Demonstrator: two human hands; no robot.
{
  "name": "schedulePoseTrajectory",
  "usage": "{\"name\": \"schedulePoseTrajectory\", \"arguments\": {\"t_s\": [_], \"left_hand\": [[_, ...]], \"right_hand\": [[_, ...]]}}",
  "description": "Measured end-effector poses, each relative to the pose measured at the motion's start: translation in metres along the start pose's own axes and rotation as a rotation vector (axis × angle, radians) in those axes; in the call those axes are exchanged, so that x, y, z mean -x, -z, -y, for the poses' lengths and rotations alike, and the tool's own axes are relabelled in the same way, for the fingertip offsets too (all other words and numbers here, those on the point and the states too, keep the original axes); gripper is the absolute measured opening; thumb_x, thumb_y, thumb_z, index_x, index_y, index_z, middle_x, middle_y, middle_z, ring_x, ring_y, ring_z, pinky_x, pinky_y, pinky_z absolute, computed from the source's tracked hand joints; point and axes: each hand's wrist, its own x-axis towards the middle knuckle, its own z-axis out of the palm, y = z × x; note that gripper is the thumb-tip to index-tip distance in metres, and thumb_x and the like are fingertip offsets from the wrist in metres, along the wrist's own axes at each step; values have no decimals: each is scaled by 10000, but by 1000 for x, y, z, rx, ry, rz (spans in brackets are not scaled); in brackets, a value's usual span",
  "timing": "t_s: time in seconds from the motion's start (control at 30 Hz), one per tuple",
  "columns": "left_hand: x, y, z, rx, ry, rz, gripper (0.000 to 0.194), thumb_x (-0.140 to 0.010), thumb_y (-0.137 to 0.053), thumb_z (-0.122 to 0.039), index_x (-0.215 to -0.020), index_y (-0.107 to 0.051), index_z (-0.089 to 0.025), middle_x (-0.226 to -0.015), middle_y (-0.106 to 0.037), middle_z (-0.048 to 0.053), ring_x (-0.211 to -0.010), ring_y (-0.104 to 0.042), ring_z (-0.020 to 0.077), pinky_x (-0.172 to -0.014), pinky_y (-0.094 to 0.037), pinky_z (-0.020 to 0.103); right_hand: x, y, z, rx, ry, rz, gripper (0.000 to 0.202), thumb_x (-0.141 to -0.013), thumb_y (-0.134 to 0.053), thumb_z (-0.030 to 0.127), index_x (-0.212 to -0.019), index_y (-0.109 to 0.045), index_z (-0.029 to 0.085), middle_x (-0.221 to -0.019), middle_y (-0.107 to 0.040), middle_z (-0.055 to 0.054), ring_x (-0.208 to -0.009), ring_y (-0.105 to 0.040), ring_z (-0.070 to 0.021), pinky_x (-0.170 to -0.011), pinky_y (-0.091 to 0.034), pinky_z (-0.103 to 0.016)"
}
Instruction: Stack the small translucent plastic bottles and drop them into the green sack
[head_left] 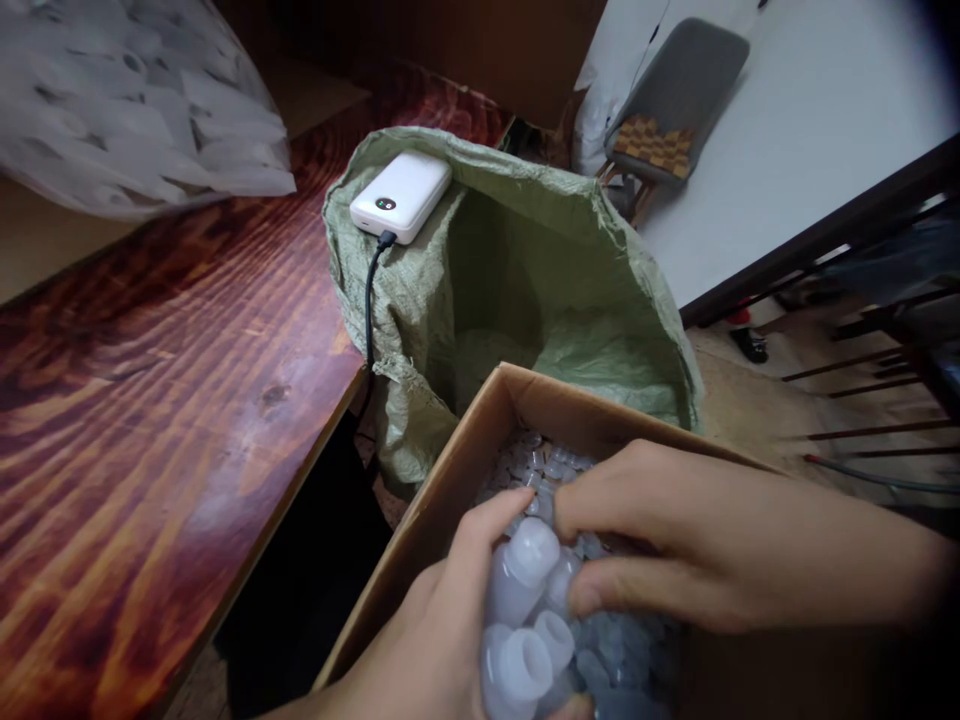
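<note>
My left hand (450, 610) is wrapped round several small translucent plastic bottles (525, 665). Two of them show open round necks, and one has a rounded cap (534, 550) on top. From the right, my right hand (645, 540) reaches in with curled fingers, and its thumb presses on another bottle (562, 580) in the bunch. Its fingertips are partly hidden. Both hands are over a cardboard box (427, 545) holding many small clear plastic pieces (555, 460).
A green woven sack (517, 270) gapes open beyond the box. A white power bank (401, 195) with a black cable rests on its folded rim. The wooden table (187, 400) is at left, bearing a clear bag of plastic parts (142, 110). A grey chair (675, 100) and dark railing (825, 240) stand right.
</note>
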Motion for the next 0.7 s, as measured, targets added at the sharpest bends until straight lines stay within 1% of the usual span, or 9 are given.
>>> {"name": "schedulePoseTrajectory", "arguments": {"t_s": [0.07, 0.13, 0.2, 0.27, 0.33, 0.47, 0.5, 0.57, 0.7], "left_hand": [[0, 0, 1, -15, -11, -8, 878, -741, -729, -325, -1397, -147, -299, -1240, -594, 86, -1031, -661, 231, -852, -562, 296], [0, 1, 3, -7, -37, -23, 866, -743, -726, -315, -1393, -154, -311, -1282, -578, 84, -1081, -643, 232, -866, -553, 283], [1, 0, 4, -5, -50, -31, 867, -737, -731, -315, -1392, -164, -309, -1310, -563, 90, -1123, -621, 244, -888, -545, 294], [2, -1, 6, -21, -42, -28, 883, -727, -738, -331, -1397, -164, -297, -1294, -570, 99, -1102, -632, 251, -889, -549, 315], [3, -2, 6, -24, -31, -30, 880, -730, -734, -344, -1399, -165, -295, -1274, -581, 99, -1071, -646, 248, -870, -558, 319], [3, -3, 6, 0, -82, -84, 846, -718, -744, -351, -1375, -214, -293, -1304, -568, 96, -1131, -614, 257, -896, -544, 322], [2, -3, 6, 7, -87, -84, 845, -717, -746, -349, -1373, -217, -287, -1296, -573, 94, -1128, -615, 254, -908, -538, 325], [1, -3, 5, 19, -77, -73, 847, -719, -743, -345, -1374, -211, -276, -1264, -594, 90, -1111, -624, 247, -891, -545, 314], [0, -4, 4, 6, -52, -112, 814, -722, -730, -324, -1362, -228, -285, -1256, -601, 81, -1097, -632, 246, -822, -566, 280]], "right_hand": [[1, -1, -1, 30, -31, -46, 265, -891, -598, 416, -736, -592, 201, -656, -555, 46, -620, -514, -96, -563, -332, -227], [1, -1, -2, -2, -55, -26, 197, -847, -651, 432, -885, -641, 238, -690, -569, 50, -632, -531, -105, -538, -331, -223], [1, 0, -3, -55, -33, 34, 246, -841, -660, 430, -1012, -647, 253, -749, -606, 40, -673, -561, -119, -557, -352, -225], [0, 2, -5, -81, 4, 61, 210, -898, -591, 414, -903, -667, 218, -748, -617, 27, -702, -573, -123, -610, -370, -231], [-2, 3, -7, -84, 7, 45, 270, -902, -574, 446, -839, -659, 197, -707, -590, 31, -675, -557, -114, -610, -369, -229], [-4, 4, -8, -65, 15, 74, 293, -868, -617, 459, -1065, -633, 243, -747, -570, 34, -689, -539, -117, -585, -366, -213], [-4, 4, -8, -57, 25, 87, 272, -881, -602, 449, -1054, -633, 242, -749, -568, 31, -697, -536, -119, -589, -365, -213], [-4, 2, -6, -26, 28, 82, 235, -900, -573, 439, -932, -636, 215, -722, -563, 29, -686, -526, -118, -591, -355, -221], [-6, -6, -4, 18, -30, 50, 337, -897, -547, 443, -702, -529, 168, -639, -530, 31, -598, -492, -102, -574, -343, -240]]}}
